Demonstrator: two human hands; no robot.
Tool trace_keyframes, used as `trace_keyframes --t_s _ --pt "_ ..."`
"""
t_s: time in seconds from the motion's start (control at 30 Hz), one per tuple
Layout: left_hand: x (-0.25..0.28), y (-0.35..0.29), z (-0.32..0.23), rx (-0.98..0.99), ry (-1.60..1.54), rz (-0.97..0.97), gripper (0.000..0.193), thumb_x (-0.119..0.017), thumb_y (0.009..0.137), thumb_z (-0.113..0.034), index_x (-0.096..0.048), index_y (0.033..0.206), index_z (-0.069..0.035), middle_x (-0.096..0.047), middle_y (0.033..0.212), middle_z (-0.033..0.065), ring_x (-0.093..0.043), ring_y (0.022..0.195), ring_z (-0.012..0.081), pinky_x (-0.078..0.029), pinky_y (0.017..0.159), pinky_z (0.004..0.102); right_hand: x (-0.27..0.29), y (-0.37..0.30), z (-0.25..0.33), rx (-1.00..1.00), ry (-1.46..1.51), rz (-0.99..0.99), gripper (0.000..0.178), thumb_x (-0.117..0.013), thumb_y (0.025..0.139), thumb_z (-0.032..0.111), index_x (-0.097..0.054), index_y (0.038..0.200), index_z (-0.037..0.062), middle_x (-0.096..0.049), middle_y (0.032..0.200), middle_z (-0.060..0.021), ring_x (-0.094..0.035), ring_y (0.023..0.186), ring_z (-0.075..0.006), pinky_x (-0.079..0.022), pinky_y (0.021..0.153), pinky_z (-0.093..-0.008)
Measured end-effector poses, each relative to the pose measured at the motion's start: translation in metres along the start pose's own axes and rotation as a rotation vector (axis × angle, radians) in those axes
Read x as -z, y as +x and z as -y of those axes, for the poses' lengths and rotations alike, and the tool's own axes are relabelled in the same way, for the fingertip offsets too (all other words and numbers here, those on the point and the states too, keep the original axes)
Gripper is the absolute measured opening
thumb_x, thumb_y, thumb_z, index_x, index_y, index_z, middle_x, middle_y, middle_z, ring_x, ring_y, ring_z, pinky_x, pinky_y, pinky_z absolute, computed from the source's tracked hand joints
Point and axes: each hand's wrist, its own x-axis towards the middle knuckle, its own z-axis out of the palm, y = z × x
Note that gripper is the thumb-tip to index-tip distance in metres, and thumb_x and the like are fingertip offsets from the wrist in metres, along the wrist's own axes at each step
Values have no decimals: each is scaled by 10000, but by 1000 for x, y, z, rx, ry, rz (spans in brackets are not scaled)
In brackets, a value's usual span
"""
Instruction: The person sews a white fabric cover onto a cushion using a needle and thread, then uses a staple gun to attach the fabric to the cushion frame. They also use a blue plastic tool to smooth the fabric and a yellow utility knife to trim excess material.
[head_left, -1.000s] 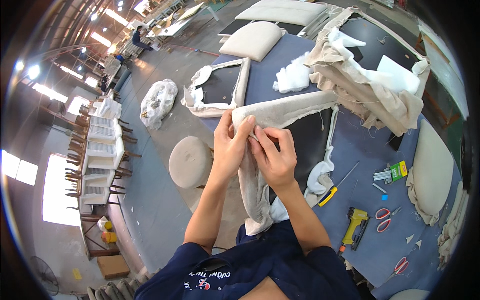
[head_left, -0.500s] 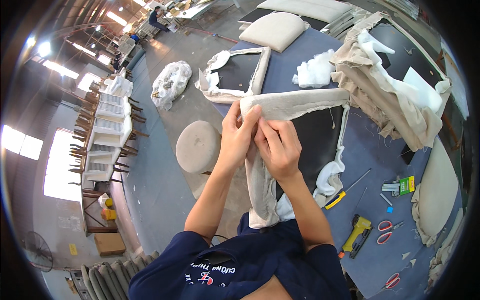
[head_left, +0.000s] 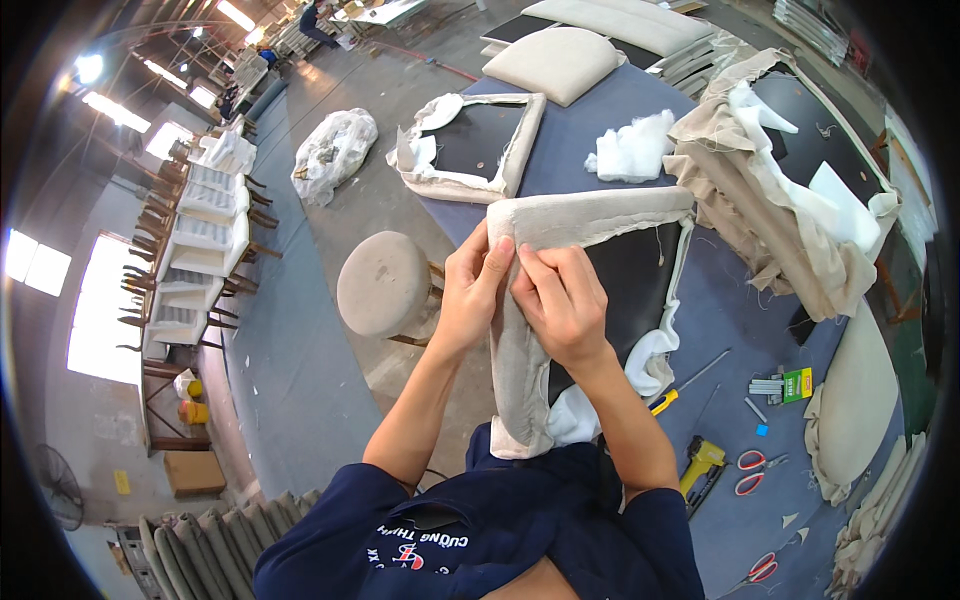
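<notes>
Head: fingers (head_left: pixel 497 262) on padded edge (head_left: pixel 517 370)

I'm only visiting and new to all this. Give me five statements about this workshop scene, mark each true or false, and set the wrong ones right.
1. The left hand and right hand both touch the black panel edged with beige fabric. True.
2. The yellow-and-black staple gun is in the right hand. False: it lies on the blue-grey tabletop.
3. Two pairs of red-handled metal scissors lie on the tabletop. True.
4. The round beige padded stool stands to the right of both hands. False: it stands to their left.
5. The fluffy white wadding lies on the floor. False: it lies on the tabletop, beyond the panel.
</notes>
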Motion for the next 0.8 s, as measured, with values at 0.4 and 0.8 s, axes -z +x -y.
trace_keyframes --t_s 0.4,0.8 --pt "-1 2 -7 130 -225 23 391 -558 1117 -237 -602 1392 36 -704 1191 72 -658 1058 106 -537 899 275 13 13 13 -15 -109 208 291 -760 795 -19 -707 1072 -93 -552 882 -86 -606 785 -219 -543 601 -299" --pt "-1 2 -3 126 -343 -30 385 -592 1101 -225 -584 1393 26 -696 1249 98 -660 1134 136 -537 980 304 4 2 20 -102 -128 232 417 -729 799 -68 -677 1209 -126 -557 975 -120 -615 847 -268 -537 650 -345"
